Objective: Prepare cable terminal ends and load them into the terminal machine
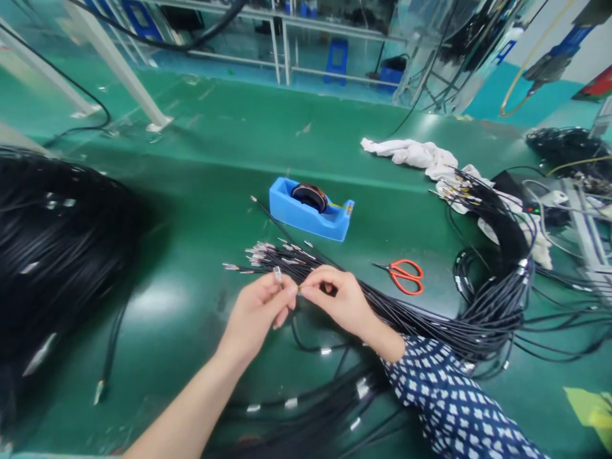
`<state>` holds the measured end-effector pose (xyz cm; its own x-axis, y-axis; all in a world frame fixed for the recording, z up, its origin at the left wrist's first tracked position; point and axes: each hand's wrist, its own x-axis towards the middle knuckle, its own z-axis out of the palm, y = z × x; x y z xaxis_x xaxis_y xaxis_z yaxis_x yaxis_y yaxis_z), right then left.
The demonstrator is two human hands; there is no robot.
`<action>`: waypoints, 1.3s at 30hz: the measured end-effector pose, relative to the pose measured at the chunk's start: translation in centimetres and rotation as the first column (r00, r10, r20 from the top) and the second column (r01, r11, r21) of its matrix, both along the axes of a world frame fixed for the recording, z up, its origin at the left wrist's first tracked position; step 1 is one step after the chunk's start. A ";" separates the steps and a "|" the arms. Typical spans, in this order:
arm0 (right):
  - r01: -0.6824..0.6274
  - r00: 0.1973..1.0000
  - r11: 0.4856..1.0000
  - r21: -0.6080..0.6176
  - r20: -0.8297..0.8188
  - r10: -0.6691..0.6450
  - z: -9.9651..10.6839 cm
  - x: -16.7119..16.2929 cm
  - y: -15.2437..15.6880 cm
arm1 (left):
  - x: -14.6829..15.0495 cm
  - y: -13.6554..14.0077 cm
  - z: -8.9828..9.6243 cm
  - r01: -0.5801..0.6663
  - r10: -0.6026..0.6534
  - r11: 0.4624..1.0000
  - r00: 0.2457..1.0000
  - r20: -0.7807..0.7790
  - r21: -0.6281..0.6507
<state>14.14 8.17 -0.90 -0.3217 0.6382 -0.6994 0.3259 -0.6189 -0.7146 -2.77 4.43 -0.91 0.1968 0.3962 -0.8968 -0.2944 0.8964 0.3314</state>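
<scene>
Just in front of the black cable bundle, my left hand (262, 306) is closed on a cable whose silver connector (278, 274) sticks up above the fingers. My right hand (342, 299) pinches at the left fingertips. Between the two hands shows a small amber strip of tape (299, 289), mostly hidden by the fingers. Behind them lies the bundle of black cables (411, 303), its stripped and silver ends (261, 254) fanned out to the left. A blue tape dispenser (306, 220) with a roll of amber tape (310, 196) stands beyond. Red-handled scissors (406, 276) lie to the right.
A large black cable heap (62, 268) fills the left side. More blurred cables (315, 408) lie near the front edge. White cloth (421, 155) and a black box (511, 188) with cords sit at the back right. Yellow tape (590, 408) marks the green table (191, 357).
</scene>
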 end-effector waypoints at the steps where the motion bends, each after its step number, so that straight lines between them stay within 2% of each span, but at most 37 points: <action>1: 0.000 1.000 1.000 -0.002 0.000 0.000 0.0 0.0 0.1 | 0.0 0.0 0.0 -0.002 0.002 1.000 1.000 -0.005 0.005; 4: 0.026 1.000 0.998 -0.049 -0.012 -0.026 0.1 0.2 0.3 | 0.0 0.0 0.3 -0.045 0.046 0.998 0.999 -0.013 0.037; 7: 0.111 0.993 0.983 -0.148 -0.032 -0.117 0.0 0.5 0.6 | 0.1 0.0 0.8 -0.073 0.074 0.993 0.997 -0.004 0.090; 11: 0.146 0.985 0.967 -0.211 -0.061 -0.162 0.2 0.7 0.9 | 0.3 -0.1 1.4 0.022 -0.018 0.993 0.999 -0.036 0.118; 15: 0.124 0.987 0.972 -0.200 -0.078 -0.142 0.4 0.6 1.0 | 0.6 0.0 1.7 0.069 -0.066 0.994 0.997 -0.038 0.089; 39: 0.089 0.996 0.993 -0.075 -0.023 -0.091 0.7 0.1 0.7 | 0.4 0.3 2.2 0.119 -0.112 0.988 0.991 -0.078 0.098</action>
